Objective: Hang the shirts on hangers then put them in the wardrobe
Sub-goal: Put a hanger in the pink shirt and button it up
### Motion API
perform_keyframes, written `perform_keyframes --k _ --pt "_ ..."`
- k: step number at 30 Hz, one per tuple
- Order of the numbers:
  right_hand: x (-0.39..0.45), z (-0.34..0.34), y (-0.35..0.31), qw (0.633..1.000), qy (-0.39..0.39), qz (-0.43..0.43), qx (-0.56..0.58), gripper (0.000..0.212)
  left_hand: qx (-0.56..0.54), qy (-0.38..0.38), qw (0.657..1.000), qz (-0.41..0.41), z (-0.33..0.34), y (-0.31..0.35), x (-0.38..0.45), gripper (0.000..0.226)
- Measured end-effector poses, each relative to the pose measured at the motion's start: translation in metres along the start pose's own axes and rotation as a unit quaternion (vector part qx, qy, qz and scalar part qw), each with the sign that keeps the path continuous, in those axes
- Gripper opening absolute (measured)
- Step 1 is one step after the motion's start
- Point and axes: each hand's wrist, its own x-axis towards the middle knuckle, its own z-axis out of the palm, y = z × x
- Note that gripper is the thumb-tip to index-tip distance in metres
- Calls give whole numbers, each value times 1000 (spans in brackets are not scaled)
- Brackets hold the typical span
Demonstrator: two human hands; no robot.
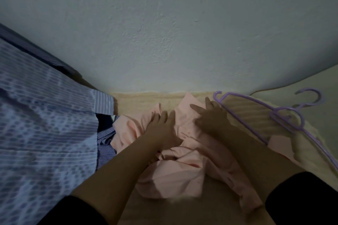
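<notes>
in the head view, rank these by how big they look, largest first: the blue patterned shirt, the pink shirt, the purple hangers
1. Blue patterned shirt, though it lies nearer the camera, which may inflate it.
2. Pink shirt, crumpled under both hands.
3. Purple hangers, long but thin.

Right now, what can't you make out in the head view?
- Pink shirt: crumpled; collar and buttons unclear, partly under left hand and right hand.
- Purple hangers: count unclear; they overlap and blur.
- Blue patterned cloth: cut off at left edge.
- Wardrobe: not in view.
</notes>
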Motion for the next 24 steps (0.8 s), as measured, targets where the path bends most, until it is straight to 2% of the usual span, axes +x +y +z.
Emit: perform_keyframes --k 4,8,11,14,17,20,22,24 --pt "-4 -18 -3 1000 2 -6 5 61 -29 -6 1000 5 -7 5 -3 103" --pt "-7 -36 -5 999 7 -25 25 42 -78 26 996 20 -16 11 -8 84" --pt "-16 -55 -3 991 2 -28 131 36 -207 70 975 36 -22 15 -15 63" --pt "-32 -85 -1 977 -3 -46 208 32 -321 72 943 38 -36 25 -28 48" --pt "-55 -118 -4 955 45 -59 286 32 -305 94 946 51 -64 37 -46 39" --pt "-83 -158 -10 909 105 -34 402 33 -328 122 935 66 -95 47 -71 30" --pt "-103 -188 -15 900 122 -40 416 31 -324 149 931 76 -116 53 -91 21" --pt "-123 -220 -19 900 137 -55 410 31 -321 171 926 100 -140 60 -112 24"
